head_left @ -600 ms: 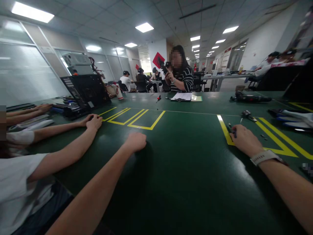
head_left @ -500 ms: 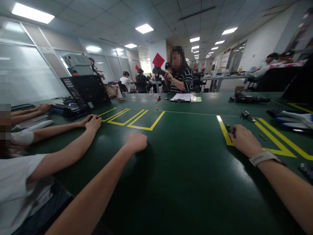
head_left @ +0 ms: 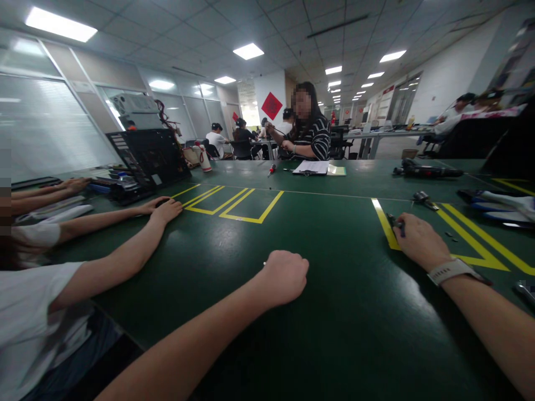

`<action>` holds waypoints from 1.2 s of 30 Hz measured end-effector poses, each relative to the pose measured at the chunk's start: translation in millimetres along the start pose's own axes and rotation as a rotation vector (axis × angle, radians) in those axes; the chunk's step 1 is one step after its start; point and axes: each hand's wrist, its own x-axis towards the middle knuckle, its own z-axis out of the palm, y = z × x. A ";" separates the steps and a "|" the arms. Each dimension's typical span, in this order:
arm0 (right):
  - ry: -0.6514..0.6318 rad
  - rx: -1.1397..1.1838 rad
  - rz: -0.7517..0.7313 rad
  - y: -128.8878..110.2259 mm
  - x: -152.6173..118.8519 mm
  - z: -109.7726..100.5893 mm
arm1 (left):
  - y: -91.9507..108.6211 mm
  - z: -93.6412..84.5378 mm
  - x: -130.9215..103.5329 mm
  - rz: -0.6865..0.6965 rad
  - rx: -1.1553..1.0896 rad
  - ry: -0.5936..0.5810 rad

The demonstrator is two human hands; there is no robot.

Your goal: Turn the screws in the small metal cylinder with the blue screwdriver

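My left hand [head_left: 287, 278] is closed above the middle of the green table [head_left: 334, 328]. A small shiny tip shows at its left side, and the rest of what it holds is hidden. On the right, my right hand [head_left: 420, 240], with a watch on the wrist, has its fingers curled round a small dark metal part [head_left: 393, 220], beside a yellow tape strip [head_left: 384, 225]. A few small dark pieces [head_left: 451, 236] lie right of that hand. Behind them sits a small metal part [head_left: 425, 200].
At the left, another person's hands [head_left: 167, 209] rest by the yellow tape outlines [head_left: 240, 218]. A black computer case [head_left: 152, 156] stands behind. Across the table are a clipboard [head_left: 311, 167], a red screwdriver [head_left: 272, 170] and a standing person. Gloves [head_left: 497, 206] and a power tool [head_left: 426, 169] lie right.
My left hand has moved right and nearer to me, and a shiny tip now shows beside it. My right hand has stayed nearly still. The neighbour's near hand has shifted slightly right.
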 end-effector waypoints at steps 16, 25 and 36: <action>0.096 0.423 0.084 -58.9 -22.1 -14.3 | -2.0 -16.8 -7.4 0.250 -0.315 -0.075; -0.415 0.834 -0.189 -121.5 -83.9 -2.6 | -47.4 -12.0 -4.7 0.327 -0.585 -0.015; -0.424 0.559 -0.580 -128.6 -118.5 -1.7 | -56.5 -7.1 -2.2 0.232 -0.744 0.098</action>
